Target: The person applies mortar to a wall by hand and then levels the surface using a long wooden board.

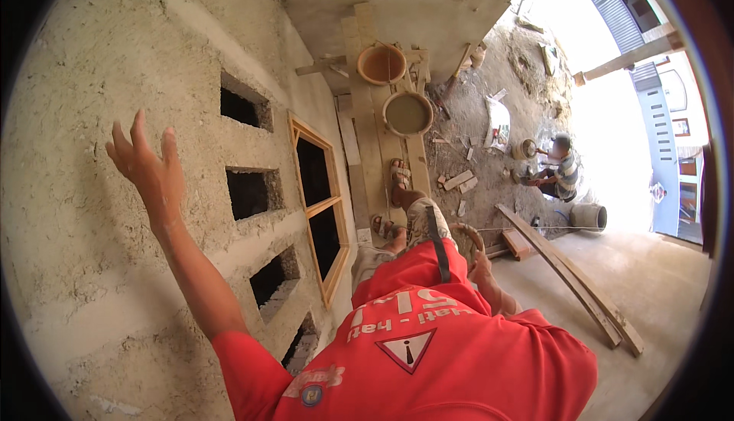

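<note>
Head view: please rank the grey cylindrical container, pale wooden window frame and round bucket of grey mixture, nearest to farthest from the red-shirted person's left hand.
From the left hand:
1. Pale wooden window frame, to its right.
2. Round bucket of grey mixture, farther right.
3. Grey cylindrical container, far right, on its side.

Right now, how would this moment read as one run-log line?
left hand: open, near wall | right hand: at brown rim, grip unclear | nearby: buckets on planks

The left hand (153, 172) is raised beside the rough wall (92, 230).
</note>
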A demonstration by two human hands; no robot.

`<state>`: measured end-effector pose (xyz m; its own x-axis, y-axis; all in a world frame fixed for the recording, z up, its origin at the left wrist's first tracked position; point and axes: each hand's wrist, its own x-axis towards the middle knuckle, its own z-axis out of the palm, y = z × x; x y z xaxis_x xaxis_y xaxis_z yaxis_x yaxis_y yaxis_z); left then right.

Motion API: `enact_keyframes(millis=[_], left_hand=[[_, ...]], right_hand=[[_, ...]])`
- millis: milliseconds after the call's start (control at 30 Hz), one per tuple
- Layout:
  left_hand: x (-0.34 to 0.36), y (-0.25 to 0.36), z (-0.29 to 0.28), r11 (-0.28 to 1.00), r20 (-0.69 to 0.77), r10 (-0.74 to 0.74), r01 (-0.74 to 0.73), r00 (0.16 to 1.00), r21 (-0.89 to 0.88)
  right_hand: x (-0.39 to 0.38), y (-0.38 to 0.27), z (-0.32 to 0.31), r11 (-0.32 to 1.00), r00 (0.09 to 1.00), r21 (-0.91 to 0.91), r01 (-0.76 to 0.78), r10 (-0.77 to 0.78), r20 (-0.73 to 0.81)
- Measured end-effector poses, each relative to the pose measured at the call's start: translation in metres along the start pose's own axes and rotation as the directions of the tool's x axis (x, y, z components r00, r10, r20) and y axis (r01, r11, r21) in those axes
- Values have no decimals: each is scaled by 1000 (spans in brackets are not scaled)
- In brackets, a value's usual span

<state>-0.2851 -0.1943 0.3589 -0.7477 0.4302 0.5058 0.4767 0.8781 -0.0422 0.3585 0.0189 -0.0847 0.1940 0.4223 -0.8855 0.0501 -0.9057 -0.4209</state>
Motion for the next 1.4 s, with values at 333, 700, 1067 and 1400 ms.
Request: enact_keyframes(millis=[333,700,1067,1400], left_hand=[[111,-26,50,918,-125,69,-14,990,397],[191,8,96,915,-187,73,8,980,402],[262,13,144,937,-243,53,35,969,347],[301,18,189,930,-364,-4,138,931,341]], right_hand=[[-8,-29,40,982,993,165,-91,103,-65],[5,-164,136,991,989,105,88,-74,-129],[26,-306,262,962,960,5,271,-271,69],[-18,-414,408,906,910,-209,369,-306,281]])
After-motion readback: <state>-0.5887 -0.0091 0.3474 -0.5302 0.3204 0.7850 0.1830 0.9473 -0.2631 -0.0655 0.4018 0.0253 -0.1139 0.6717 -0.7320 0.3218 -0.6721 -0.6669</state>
